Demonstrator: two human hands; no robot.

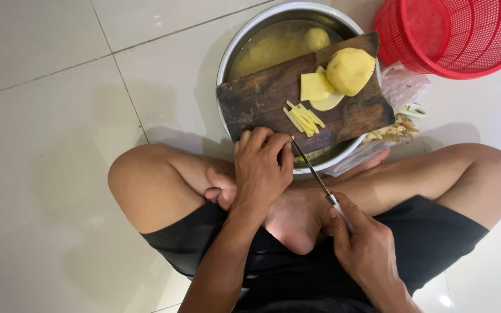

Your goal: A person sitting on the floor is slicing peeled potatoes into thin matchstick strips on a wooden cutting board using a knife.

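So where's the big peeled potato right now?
In the head view, the big peeled potato sits on the far right end of the wooden cutting board, beside the flat potato slices, with the red basket just to its right.

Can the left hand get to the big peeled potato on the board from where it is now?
Probably yes: left hand grips the board edge; only strips lie before the potato.

floor (47, 87): pale glossy square tiles | thin grey grout lines | soft glare lower right
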